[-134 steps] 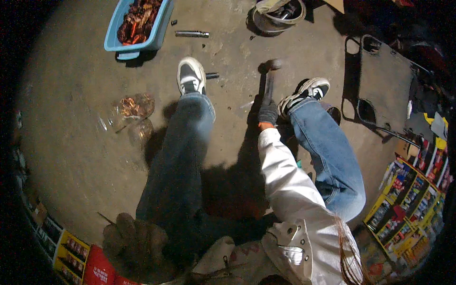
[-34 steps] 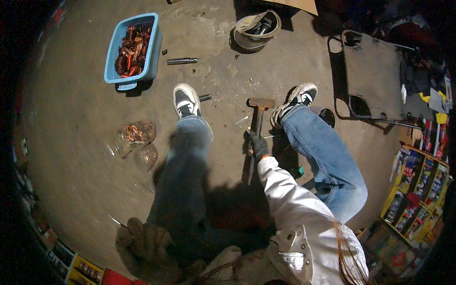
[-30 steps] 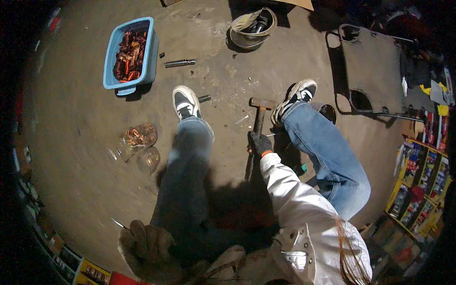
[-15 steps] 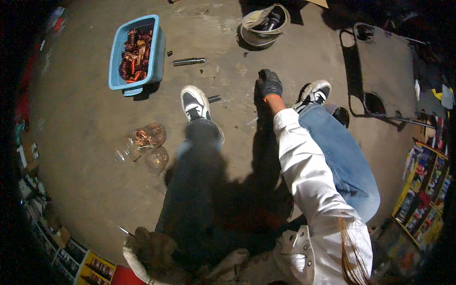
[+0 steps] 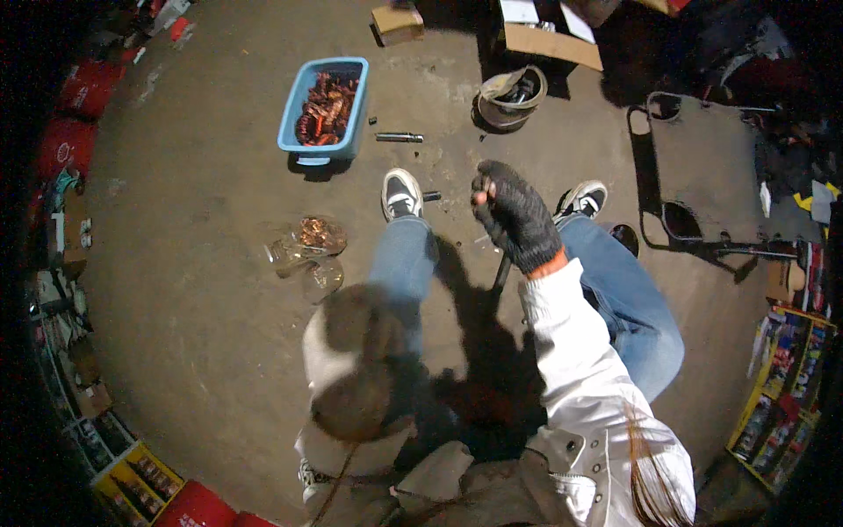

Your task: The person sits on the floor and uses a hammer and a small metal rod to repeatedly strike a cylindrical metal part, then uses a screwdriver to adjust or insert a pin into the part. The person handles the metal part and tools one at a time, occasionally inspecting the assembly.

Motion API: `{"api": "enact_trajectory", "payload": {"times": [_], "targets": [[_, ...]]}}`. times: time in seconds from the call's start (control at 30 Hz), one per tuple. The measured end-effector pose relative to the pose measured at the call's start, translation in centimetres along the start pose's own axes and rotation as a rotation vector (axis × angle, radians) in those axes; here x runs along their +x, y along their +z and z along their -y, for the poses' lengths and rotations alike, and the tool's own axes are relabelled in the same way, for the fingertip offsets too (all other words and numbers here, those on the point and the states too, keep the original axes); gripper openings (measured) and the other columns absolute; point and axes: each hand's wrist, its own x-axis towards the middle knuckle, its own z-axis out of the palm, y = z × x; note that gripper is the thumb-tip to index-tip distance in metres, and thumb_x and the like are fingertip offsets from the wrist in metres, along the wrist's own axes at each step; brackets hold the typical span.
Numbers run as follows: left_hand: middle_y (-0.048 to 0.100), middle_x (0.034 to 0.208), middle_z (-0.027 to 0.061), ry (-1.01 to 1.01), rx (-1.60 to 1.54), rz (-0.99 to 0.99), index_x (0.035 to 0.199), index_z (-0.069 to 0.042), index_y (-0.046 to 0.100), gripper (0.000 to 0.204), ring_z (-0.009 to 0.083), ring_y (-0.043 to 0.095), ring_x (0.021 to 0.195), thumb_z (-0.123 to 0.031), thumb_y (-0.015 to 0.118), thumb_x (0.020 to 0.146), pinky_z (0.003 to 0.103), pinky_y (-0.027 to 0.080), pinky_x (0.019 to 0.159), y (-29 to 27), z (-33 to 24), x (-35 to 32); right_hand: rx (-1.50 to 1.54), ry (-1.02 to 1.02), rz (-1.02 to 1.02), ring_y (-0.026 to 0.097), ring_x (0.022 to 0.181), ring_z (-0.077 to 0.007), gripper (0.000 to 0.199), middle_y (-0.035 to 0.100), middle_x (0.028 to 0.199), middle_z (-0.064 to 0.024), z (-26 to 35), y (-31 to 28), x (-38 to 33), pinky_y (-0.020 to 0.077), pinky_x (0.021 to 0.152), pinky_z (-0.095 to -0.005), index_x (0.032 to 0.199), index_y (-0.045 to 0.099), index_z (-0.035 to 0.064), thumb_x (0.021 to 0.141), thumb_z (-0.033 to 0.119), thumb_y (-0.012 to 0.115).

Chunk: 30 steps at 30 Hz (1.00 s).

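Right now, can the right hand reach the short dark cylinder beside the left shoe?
Probably yes: in this view, only floor shows between the right hand and the short dark cylinder.

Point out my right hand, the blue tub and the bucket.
Right hand point(image 5: 518, 218): head view, gloved middle.
Blue tub point(image 5: 356, 120): head view, right side wall.
Bucket point(image 5: 507, 117): head view, outer wall.

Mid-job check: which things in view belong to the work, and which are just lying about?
Likely in the work:
right hand, curled, apparently around the dark handle

Apparently just lying about, untouched:
blue tub of scrap
bucket
bright tube
small carton
framed grey sheet
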Motion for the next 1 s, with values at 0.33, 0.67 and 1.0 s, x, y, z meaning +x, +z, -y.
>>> {"api": "enact_trajectory", "payload": {"times": [0.33,0.67,1.0], "targets": [[0.059,0.093,0.0092,0.281,-0.049,0.121,0.110,0.008,0.060,0.030,0.0132,0.061,0.082,0.010,0.062,0.081,0.023,0.047,0.074,7.8,-3.9,-2.5,-0.395,0.053,0.239,0.064,0.085,-0.0151,0.038,0.065,0.093,-0.0087,15.4,5.9,-11.8,0.0498,0.076,-0.0272,0.110,0.059,0.0000,0.077,0.015,0.069],[0.063,0.085,0.0119,0.622,0.279,0.148,0.095,0.006,0.063,0.015,0.0179,0.062,0.075,0.004,0.063,0.079,0.026,0.048,0.066,9.5,-3.8,-0.7,-0.353,-0.020,0.205,0.064,0.075,-0.0135,0.019,0.067,0.081,-0.0087,17.9,4.4,-12.7,0.0508,0.070,-0.0265,0.095,0.064,0.0012,0.079,0.011,0.066],[0.054,0.080,0.0079,-0.055,-0.793,0.220,0.097,0.002,0.053,0.022,0.0166,0.055,0.068,0.000,0.054,0.075,0.028,0.049,0.066,10.3,-2.6,-0.8,-0.483,-0.064,0.060,0.060,0.077,-0.0170,0.023,0.061,0.092,-0.0103,15.0,4.5,-13.1,0.0495,0.068,-0.0311,0.095,0.061,0.0024,0.079,0.017,0.069]]}}
